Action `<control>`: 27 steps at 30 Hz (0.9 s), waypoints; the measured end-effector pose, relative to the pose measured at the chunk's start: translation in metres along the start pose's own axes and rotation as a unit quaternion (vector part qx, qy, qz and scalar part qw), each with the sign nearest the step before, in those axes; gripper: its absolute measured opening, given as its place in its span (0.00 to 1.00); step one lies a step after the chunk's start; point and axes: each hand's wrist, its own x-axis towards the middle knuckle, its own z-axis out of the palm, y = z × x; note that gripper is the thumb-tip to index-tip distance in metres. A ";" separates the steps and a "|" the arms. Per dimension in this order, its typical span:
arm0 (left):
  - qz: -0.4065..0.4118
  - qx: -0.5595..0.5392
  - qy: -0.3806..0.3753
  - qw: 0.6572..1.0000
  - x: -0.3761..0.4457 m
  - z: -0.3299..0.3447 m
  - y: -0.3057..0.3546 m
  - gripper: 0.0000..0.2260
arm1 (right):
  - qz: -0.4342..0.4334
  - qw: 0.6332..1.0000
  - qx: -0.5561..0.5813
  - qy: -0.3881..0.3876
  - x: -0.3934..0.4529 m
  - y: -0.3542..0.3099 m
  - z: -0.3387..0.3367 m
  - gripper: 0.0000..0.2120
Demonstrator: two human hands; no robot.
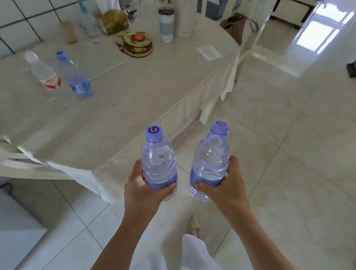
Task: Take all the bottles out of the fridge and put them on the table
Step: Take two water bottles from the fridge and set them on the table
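My left hand grips a clear water bottle with a purple cap upright, just off the table's near edge. My right hand holds a second, matching purple-capped bottle upright over the floor. The round table with a cream cloth lies ahead and to the left. Two bottles stand on its left side: one with a white cap and red label and one with a purple cap and blue label. The fridge does not show clearly.
At the table's far side stand a white-and-grey tumbler, a white kettle, round coasters, a tissue pack, a paper slip and another bottle. A white chair is at the right. Tiled floor spreads to the right.
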 end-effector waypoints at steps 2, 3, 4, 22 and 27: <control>-0.014 0.000 0.030 0.999 0.019 0.015 0.011 0.29 | -0.011 0.999 -0.013 -0.029 0.034 -0.008 -0.005 0.34; -0.018 0.002 0.046 0.999 0.028 0.021 0.016 0.30 | -0.017 0.998 -0.024 -0.046 0.051 -0.013 -0.007 0.34; -0.018 0.003 0.062 0.998 0.037 0.026 0.021 0.31 | -0.022 0.997 -0.034 -0.062 0.067 -0.017 -0.008 0.33; -0.102 -0.016 0.226 0.969 0.228 0.009 0.044 0.30 | -0.090 0.966 -0.078 -0.229 0.278 -0.103 0.109 0.29; -0.102 -0.001 0.256 0.961 0.304 -0.018 0.042 0.27 | -0.124 0.957 -0.065 -0.255 0.327 -0.143 0.170 0.25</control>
